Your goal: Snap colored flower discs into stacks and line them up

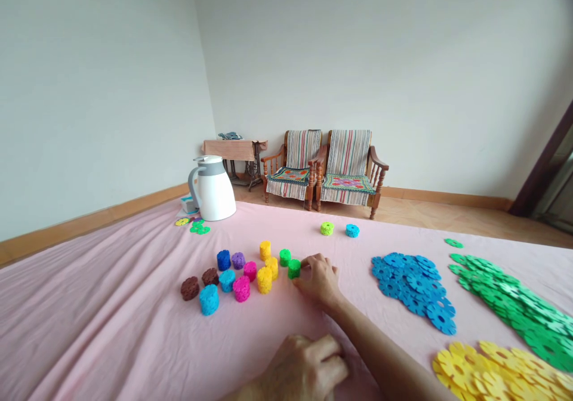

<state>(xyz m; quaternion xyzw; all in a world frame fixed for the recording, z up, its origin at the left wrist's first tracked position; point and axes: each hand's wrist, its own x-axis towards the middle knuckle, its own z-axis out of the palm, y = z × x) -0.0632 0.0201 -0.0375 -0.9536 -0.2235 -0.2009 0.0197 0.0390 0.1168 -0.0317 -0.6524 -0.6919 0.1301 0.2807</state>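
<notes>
My right hand (319, 278) has its thumb and fingers closed on a short stack of green notched discs (293, 268), which stands on the pink cloth. Just behind it is another green stack (285, 258). To the left stand yellow stacks (264, 280), magenta stacks (242, 289), light blue stacks (209, 299), a purple stack (239, 261), a dark blue stack (223, 260) and brown stacks (190, 288). My left hand (304, 368) lies low at the front edge of the view with curled fingers; whatever is inside them is hidden.
Loose discs lie to the right in a blue pile (414, 287), a green pile (510, 299) and a yellow pile (501, 374). A lime stack (327, 228) and a blue stack (352, 231) stand farther back. A white jug (215, 192) stands back left. Two wooden armchairs (349, 156) are beyond.
</notes>
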